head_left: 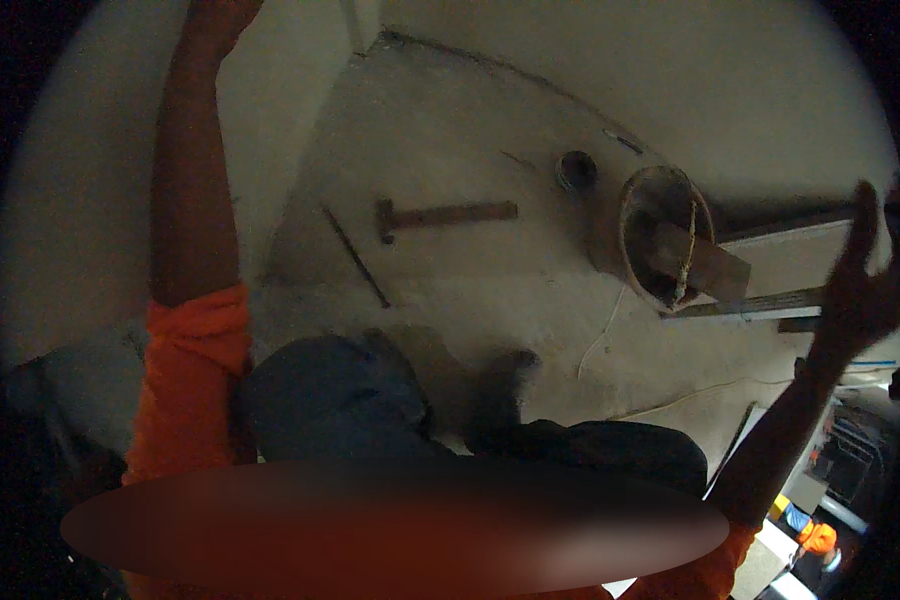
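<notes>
My left hand (222,22) is raised at the top edge against the pale wall, and its fingers are cut off by the frame. At the far right my right hand (860,295) is lifted with thumb and fingers apart, and I see nothing held in it. A dark shape at the rim lies close to its fingers, too dim to name. Between my arms, a hammer (455,214) with a long handle lies on the floor. Left of it is a thin dark rod (356,258). A bucket (625,235) nearer my right hand holds a flat brownish board (715,265).
Behind the bucket lie a dark round ring-like thing (576,171) and a small slim tool (625,142) by the wall. Long boards (760,304) rest right of the bucket. A pale cable (685,398) crosses the floor. Another person in orange (820,540) is at lower right.
</notes>
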The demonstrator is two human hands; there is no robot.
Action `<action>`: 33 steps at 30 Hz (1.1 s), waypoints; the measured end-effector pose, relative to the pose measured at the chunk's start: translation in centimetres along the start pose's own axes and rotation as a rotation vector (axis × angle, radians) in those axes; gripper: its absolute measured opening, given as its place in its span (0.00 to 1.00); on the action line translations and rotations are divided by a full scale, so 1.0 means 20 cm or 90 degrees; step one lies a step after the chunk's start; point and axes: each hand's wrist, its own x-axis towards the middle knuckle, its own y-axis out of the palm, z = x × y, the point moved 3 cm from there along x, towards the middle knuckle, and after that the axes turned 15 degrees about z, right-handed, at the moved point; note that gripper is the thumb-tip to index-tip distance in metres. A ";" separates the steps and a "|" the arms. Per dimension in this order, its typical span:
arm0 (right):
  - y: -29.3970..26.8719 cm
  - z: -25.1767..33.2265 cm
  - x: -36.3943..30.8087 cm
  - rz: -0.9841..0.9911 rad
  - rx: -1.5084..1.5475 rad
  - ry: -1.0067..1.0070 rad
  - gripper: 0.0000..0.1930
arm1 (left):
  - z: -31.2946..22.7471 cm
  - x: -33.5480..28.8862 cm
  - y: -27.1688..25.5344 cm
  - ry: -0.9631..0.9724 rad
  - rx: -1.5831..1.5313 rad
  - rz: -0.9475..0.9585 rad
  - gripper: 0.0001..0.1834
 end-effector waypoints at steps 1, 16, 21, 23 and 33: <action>0.01 0.09 0.02 0.019 0.064 -0.019 0.13 | 0.03 0.00 0.01 0.001 -0.016 0.006 0.09; 0.37 1.12 0.51 0.155 0.380 -0.441 0.11 | 0.16 0.12 -0.09 0.026 0.029 0.159 0.14; 0.44 1.38 0.71 0.436 0.713 -0.083 0.25 | 0.22 0.06 -0.02 0.025 -0.079 0.224 0.14; 0.50 1.49 0.78 0.558 0.873 -0.011 0.27 | 0.25 0.00 0.00 -0.014 -0.050 0.217 0.15; 1.43 2.02 -0.14 0.731 0.537 -0.470 0.19 | 0.50 -0.05 0.03 -0.080 0.024 0.182 0.16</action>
